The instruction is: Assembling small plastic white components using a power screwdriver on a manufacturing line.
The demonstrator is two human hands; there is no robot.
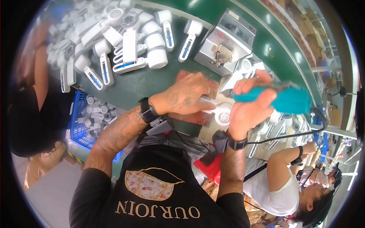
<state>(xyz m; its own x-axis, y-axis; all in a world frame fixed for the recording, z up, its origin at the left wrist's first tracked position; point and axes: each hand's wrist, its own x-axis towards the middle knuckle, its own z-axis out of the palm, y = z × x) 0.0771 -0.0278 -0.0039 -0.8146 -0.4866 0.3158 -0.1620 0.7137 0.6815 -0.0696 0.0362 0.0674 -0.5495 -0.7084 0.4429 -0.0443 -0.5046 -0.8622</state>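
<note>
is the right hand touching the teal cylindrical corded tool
Touching. The head view shows the right hand wrapped around the teal cylindrical corded tool.

heap of handheld units (129, 45) on left part of work surface (146, 85), reaching far edge. lone unit (187, 47) between heap and machine (213, 57); machine near far edge, right of middle. mat (186, 118) before machine, by near edge. left hand (186, 93) over mat; gripped unit (223, 114) at mat's right side, between left hand and right hand (245, 114). driver (292, 100) in right hand, above surface's right part. crate (78, 133) beyond near edge, at left; small parts (99, 114) in crate.
</note>
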